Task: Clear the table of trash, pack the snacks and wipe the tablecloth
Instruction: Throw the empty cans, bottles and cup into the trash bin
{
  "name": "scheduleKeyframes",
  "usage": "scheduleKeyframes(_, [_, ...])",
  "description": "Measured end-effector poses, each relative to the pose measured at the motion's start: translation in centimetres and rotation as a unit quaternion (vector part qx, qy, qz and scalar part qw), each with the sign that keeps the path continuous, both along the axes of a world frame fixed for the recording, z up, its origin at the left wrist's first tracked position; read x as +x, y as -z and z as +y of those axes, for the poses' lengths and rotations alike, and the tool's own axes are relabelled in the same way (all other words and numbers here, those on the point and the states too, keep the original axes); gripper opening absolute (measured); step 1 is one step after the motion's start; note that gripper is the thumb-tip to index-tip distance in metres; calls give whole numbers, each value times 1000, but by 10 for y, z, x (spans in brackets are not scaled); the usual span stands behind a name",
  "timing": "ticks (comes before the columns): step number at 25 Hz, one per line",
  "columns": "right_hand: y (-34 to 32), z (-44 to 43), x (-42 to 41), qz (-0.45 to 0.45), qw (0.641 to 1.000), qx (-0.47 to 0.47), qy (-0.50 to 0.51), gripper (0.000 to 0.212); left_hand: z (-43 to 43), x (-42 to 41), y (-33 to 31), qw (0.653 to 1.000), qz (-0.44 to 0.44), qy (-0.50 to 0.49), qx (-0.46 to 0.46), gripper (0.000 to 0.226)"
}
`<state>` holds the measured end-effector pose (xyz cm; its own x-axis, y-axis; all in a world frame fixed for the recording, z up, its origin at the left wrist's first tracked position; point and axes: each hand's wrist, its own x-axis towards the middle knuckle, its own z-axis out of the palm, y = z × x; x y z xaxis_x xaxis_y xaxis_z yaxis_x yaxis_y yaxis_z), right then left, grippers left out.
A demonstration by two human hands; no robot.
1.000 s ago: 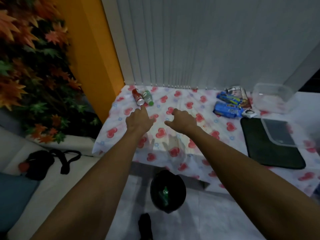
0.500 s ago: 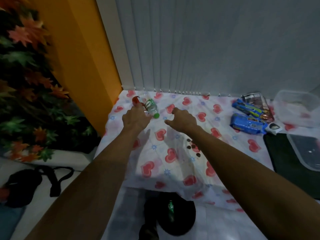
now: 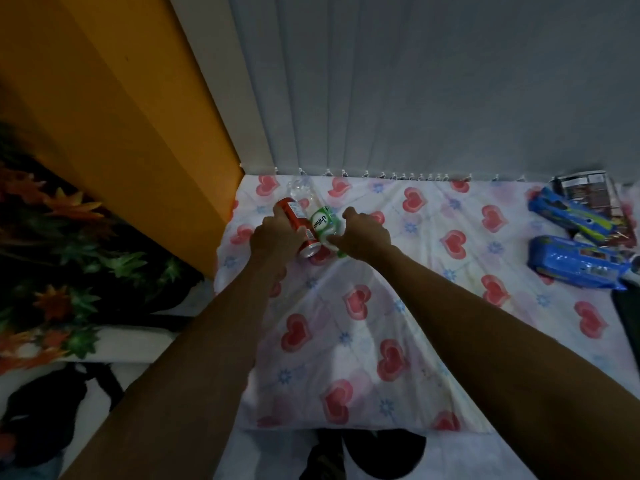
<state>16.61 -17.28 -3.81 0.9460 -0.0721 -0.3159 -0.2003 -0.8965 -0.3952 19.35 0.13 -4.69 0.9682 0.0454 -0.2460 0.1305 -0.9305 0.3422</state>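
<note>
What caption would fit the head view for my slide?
Left hand grips a red can, right hand grips a green-labelled bottle, over the heart-print tablecloth.

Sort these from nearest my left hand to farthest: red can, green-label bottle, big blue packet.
1. Red metal drink can, held in the left hand.
2. Green-labelled clear plastic bottle, beside the can.
3. Big blue plastic snack packet, far right.

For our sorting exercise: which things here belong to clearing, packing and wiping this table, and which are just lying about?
Belong to the job: red can, held by left hand; green-label bottle, held by right hand; blue snack packs; heart tablecloth.
Just about: leaf decoration; vertical blinds; orange wall.
</note>
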Motion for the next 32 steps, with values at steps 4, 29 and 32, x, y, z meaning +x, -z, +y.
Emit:
scheduleKeyframes(4, [24,6,24,29,999,30,20,86,-12,16,20,995,44,-48,-82,86])
scheduleKeyframes(29, [-16,-91,-280,36,974,205,88,50,-114,-280,-32,965,68,-119,-222,91])
scheduleKeyframes(32, [-20,-112,-355,40,970,216,109,56,-131,-346,-38,962,78,-127,-230,90])
